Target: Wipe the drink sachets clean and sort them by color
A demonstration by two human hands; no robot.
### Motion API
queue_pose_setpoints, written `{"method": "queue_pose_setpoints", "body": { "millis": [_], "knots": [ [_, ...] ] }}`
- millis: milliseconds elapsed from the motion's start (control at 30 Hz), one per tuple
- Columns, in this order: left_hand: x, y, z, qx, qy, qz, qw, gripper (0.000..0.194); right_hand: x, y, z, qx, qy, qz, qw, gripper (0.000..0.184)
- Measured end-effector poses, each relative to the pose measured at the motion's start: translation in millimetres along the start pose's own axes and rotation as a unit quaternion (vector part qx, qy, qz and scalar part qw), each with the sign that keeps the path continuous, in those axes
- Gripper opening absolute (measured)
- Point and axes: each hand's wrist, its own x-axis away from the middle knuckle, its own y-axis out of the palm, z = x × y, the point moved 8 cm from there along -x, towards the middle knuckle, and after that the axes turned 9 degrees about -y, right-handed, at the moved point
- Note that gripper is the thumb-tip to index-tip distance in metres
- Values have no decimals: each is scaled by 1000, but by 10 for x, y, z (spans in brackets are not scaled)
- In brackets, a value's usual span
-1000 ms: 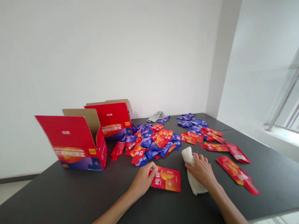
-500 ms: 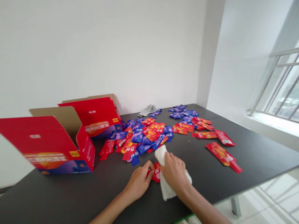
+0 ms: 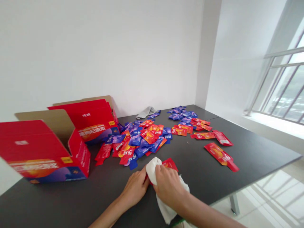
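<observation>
Near the front of the dark table, a red pouch (image 3: 171, 163) lies flat, partly covered by a white cloth (image 3: 164, 207). My right hand (image 3: 169, 186) is closed around the cloth and presses it on the pouch. Close against it, my left hand (image 3: 136, 186) pinches the near-left end of the pouch, though its fingertips are mostly hidden. Just beyond both hands spreads a heap of red and blue pouches (image 3: 142, 139).
Two open red cartons, a front one (image 3: 45, 148) and a rear one (image 3: 91, 118), stand at the left. A grey cloth (image 3: 146, 112) lies by the wall. More blue pouches (image 3: 182, 114) and single red pouches (image 3: 220, 155) lie to the right on the dark table (image 3: 256, 152).
My right hand has moved the white cloth left along the pouch, right up to my left hand. The pouch's far end now shows beyond the cloth. The view has shifted slightly right.
</observation>
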Motion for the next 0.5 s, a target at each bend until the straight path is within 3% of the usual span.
{"method": "queue_pose_setpoints", "body": {
  "millis": [167,333,433,500],
  "knots": [
    [-8,24,1,-17,1,-8,1000,19,2,-97,175,60,100,2,993,22],
    [-17,52,-21,-11,11,-6,1000,18,53,6,-53,37,-8,-1,999,27],
    [-9,40,-1,-8,13,-4,1000,16,84,-7,87,71,55,17,996,22],
    [-2,33,10,-10,12,-4,1000,16,69,-18,129,100,63,19,993,21]
  ]
}}
